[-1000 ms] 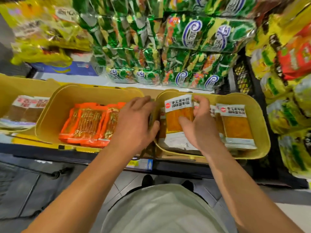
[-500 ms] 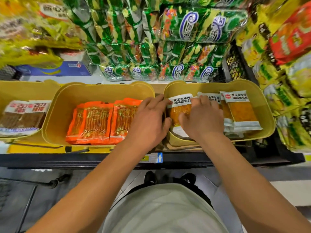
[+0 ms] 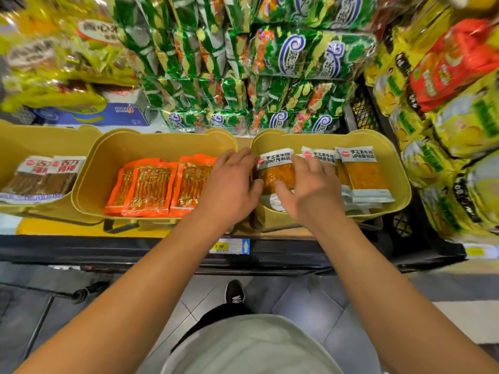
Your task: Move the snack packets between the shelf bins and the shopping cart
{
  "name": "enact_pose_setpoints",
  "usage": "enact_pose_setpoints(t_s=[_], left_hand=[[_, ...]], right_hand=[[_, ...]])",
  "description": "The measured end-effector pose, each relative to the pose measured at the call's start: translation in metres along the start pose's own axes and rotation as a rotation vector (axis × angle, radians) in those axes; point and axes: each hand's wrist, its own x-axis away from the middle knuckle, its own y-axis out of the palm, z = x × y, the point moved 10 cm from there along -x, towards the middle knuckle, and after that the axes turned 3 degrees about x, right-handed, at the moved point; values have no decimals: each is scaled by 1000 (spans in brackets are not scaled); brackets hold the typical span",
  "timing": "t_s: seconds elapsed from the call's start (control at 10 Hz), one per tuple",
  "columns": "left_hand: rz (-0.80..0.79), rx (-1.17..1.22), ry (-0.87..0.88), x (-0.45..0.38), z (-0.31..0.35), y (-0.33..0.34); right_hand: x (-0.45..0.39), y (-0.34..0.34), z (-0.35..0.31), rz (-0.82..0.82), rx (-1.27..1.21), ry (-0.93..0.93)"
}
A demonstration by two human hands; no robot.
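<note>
Yellow packet in right bin is pinched by right hand & touched w/ left hand, fingers straight.

Both hands forward, fingers extended

Grey tiled floor; black shelf edge; stacked green bags.

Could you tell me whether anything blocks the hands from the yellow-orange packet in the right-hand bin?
Nothing visible does. The right hand already lies on the yellow-orange packet, and the left hand reaches over the rim of the right bin to its left edge. The bin is open on top; other packets sit beside it.
</note>
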Motion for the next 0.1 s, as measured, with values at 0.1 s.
enact_pose_setpoints(t_s=[0.1], left_hand=[[94, 8, -29, 8, 12, -16]], right_hand=[[15, -16, 2, 89, -78, -59]])
